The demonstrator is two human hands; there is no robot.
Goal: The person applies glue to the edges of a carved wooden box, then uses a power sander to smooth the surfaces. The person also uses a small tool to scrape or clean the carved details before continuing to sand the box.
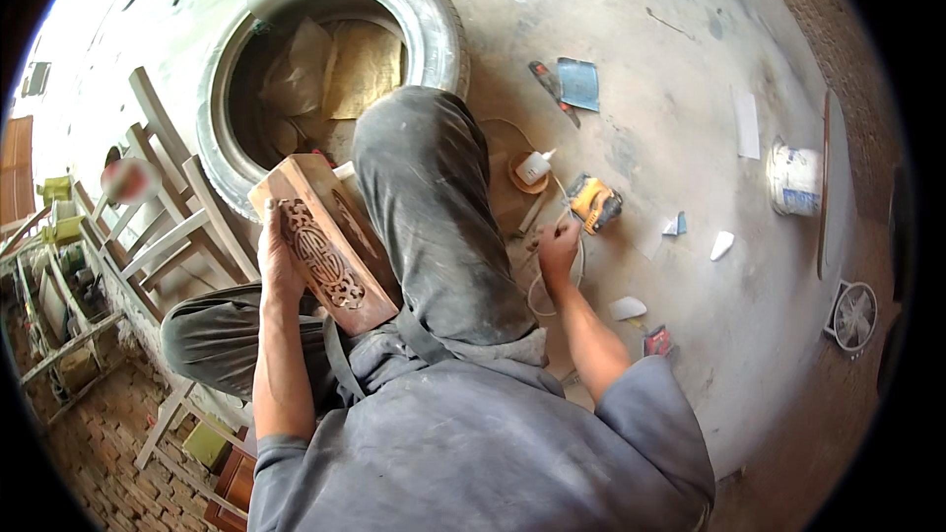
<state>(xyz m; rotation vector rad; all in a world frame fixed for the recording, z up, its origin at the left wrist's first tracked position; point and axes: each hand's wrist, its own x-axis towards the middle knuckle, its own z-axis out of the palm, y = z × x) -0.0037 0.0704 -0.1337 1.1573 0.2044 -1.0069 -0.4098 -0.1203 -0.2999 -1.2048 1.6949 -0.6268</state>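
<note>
A carved wooden box [320, 241] with pierced scrollwork on its side leans across my lap. My left hand [276, 251] grips it along its left edge, fingers partly hidden behind it. Over on the right, my right hand [560, 244] is closed low over the floor, and what it holds, if anything, is hidden. Just beyond that hand lies a yellow and black power sander [594, 203], with a thin pale cord [581, 261] looping around nearby. A white bottle with a nozzle [533, 168] stands in a small round brown dish [515, 175] beside my knee.
A big tyre [434, 25] lies ahead with a yellowish cloth [365, 67] inside. Wooden frames [168, 197] stand at left. Blue sandpaper [578, 84], a cutter knife [554, 92], white scraps [722, 245] and a red object [657, 341] lie rightward. A white bucket [794, 179] sits farther right.
</note>
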